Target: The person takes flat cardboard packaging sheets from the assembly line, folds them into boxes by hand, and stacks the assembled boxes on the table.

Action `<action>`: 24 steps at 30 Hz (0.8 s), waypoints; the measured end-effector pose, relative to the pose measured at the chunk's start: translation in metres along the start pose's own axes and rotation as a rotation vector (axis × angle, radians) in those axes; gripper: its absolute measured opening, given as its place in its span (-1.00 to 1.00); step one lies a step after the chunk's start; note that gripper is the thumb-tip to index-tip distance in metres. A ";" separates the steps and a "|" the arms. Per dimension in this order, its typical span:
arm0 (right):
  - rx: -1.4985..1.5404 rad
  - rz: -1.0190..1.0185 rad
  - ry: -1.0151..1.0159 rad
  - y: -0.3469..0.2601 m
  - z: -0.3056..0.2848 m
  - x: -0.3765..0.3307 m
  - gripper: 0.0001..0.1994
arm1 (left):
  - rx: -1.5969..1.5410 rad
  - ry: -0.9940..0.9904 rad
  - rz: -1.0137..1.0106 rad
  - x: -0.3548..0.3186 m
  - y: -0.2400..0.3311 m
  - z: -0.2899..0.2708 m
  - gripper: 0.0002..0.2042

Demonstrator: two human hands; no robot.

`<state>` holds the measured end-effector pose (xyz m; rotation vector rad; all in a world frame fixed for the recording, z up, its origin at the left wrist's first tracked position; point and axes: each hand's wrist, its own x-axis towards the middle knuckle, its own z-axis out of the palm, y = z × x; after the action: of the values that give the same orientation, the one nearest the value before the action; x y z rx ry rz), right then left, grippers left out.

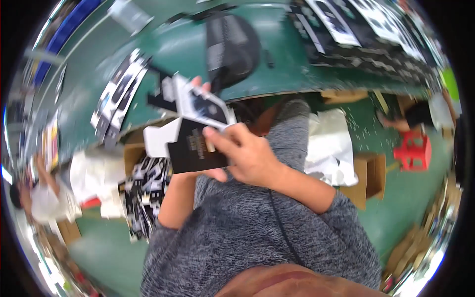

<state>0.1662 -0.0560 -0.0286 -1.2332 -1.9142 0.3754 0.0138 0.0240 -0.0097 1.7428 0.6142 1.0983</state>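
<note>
Before us stands the table (pixel 178 52); on it, a bag (pixel 235 49) lies ahead, a stack of boxes (pixel 341 32) to the right and some packaging (pixel 118 94) to the left. Between our left hand (pixel 215 173) and right hand (pixel 250 156), near the table's edge, is a carton (pixel 195 151). Lower, to our left, lies a heap of wrappers (pixel 148 183); to our right sits a cardboard box (pixel 363 183), with a stool (pixel 414 151) farther right.
</note>
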 end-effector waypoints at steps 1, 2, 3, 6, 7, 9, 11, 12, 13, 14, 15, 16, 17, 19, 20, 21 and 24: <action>0.033 -0.042 0.012 -0.002 0.000 0.003 -0.16 | -0.220 0.066 0.111 -0.005 -0.020 0.007 0.61; 0.102 -0.036 -0.041 0.000 -0.007 0.003 -0.16 | -0.467 0.168 -0.095 0.003 -0.001 0.014 0.60; 0.233 -0.047 -0.074 0.001 -0.008 0.004 -0.17 | -0.526 0.052 -0.126 -0.006 -0.012 0.004 0.58; 0.354 -0.124 -0.026 0.024 -0.026 0.022 -0.15 | -0.634 -0.117 -0.320 -0.008 -0.012 -0.008 0.57; 0.338 -0.144 0.014 0.023 -0.034 0.033 -0.13 | -0.642 -0.101 -0.324 -0.011 -0.009 -0.004 0.57; 0.245 -0.281 0.019 0.022 -0.044 0.057 -0.14 | -0.604 -0.139 -0.363 -0.014 -0.004 -0.004 0.55; 0.189 -0.379 0.020 0.021 -0.039 0.063 -0.13 | -0.686 -0.146 -0.379 -0.012 0.000 -0.006 0.54; 0.204 -0.339 0.017 0.019 -0.034 0.060 -0.19 | -0.764 -0.148 -0.393 -0.012 0.001 -0.006 0.52; 0.223 -0.306 0.007 0.018 -0.031 0.061 -0.24 | -0.767 -0.105 -0.391 -0.012 0.004 -0.004 0.51; 0.223 -0.310 0.001 0.017 -0.034 0.064 -0.24 | -0.769 -0.099 -0.388 -0.017 0.001 -0.004 0.51; 0.237 -0.283 -0.042 0.015 -0.041 0.069 -0.29 | -0.703 -0.068 -0.385 -0.023 -0.005 -0.005 0.49; 0.253 -0.252 -0.089 0.012 -0.047 0.072 -0.34 | -0.639 -0.035 -0.388 -0.029 -0.010 -0.005 0.48; 0.237 -0.257 -0.128 0.008 -0.051 0.078 -0.39 | -0.617 0.002 -0.318 -0.031 -0.013 -0.008 0.44; 0.091 -0.229 -0.143 0.008 -0.066 0.077 -0.44 | -0.433 0.111 -0.295 -0.038 -0.027 -0.027 0.32; -0.062 -0.201 -0.148 0.008 -0.069 0.076 -0.48 | -0.352 0.210 -0.274 -0.033 -0.017 -0.030 0.29; 0.057 -0.125 0.067 0.013 -0.055 0.067 -0.50 | -0.290 0.247 -0.203 -0.033 -0.017 -0.035 0.21; 0.271 -0.075 0.279 0.025 -0.030 0.039 0.15 | -0.315 0.473 -0.172 -0.030 -0.006 -0.028 0.05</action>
<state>0.1968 -0.0153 -0.0076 -0.9770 -1.6069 0.3871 -0.0241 0.0158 -0.0236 1.1433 0.8112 1.4094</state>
